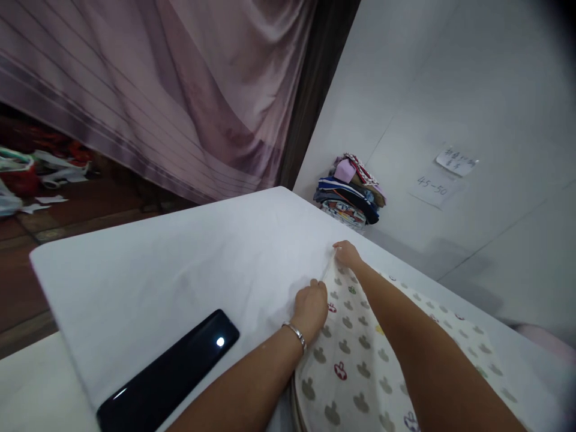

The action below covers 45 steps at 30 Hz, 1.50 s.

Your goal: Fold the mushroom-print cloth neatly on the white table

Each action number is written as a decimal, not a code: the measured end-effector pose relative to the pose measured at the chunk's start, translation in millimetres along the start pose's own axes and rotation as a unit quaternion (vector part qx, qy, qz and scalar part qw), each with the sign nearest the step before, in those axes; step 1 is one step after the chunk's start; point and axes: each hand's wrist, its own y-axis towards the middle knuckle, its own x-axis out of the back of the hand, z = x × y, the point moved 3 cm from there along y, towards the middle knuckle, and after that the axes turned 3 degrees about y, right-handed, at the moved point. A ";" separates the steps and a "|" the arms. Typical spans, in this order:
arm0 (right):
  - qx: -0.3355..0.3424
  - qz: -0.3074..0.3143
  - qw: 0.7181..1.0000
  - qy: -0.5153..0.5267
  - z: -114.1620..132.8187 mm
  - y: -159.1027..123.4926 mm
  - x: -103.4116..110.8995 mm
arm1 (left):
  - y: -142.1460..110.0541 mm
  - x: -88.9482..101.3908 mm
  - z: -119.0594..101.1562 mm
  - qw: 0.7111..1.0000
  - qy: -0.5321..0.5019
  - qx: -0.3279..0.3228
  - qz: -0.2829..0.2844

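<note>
Pinching a cream motif-printed cloth by its edge, left hand and right hand both. Glossy black rectangular slab sits left of them.

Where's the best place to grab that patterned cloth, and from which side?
I'd pinch the left edge of the patterned cloth near its far corner, coming from the left: the fabric looks thin, and that edge is lifted between the left hand and right hand.

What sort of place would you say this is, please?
Probably an indoor cloth workroom: patterned fabric on a white table, a stack of folded textiles, and handwritten notes on the wall.
</note>
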 end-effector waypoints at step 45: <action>0.188 0.107 0.962 -0.169 19.7 -35.4 23.0 | 0.7 8.2 2.2 0.995 -0.087 0.045 0.034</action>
